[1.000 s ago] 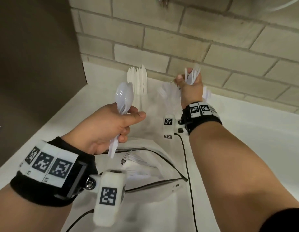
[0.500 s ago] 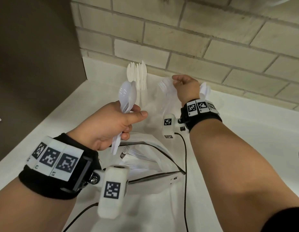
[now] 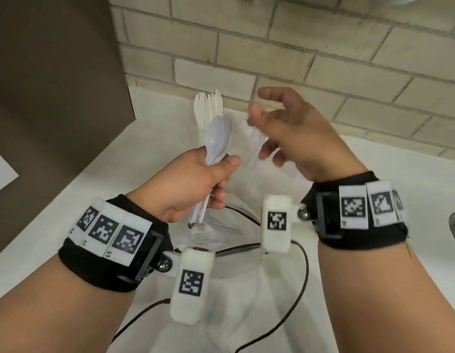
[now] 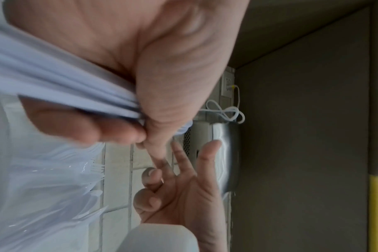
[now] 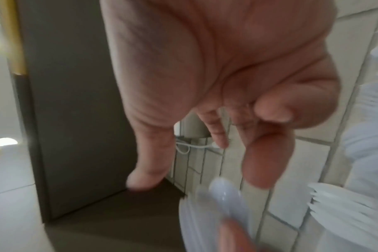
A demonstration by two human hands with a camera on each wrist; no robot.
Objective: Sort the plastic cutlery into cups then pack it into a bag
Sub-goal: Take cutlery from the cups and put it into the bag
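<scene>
White counter (image 3: 76, 189) under me, pale brick wall (image 3: 310, 72) behind, a dark panel off to my left. My left hand (image 3: 185, 189) is curled tight round a bundle of spoons (image 3: 218, 141), bowls up, handles sticking out below my fist; the left wrist view shows thumb and fingers pinching the stacked handles. My right hand (image 3: 295, 143) hangs just beside the spoon bowls, fingers spread and loosely bent, holding nothing that I can make out, though it is blurred. Below both hands lies the bag (image 3: 221, 230), clear, mouth apparently open, with some cutlery already showing through it. Against the wall a bunch of forks (image 3: 208, 108) stands upright, seemingly in a clear cup I can barely see.

I judge this to be the packing stage: the spoons are next to go in. That calls for my right hand to hold the bag's mouth wide while my left lowers the bundle in handles first, keeping the stack together.
</scene>
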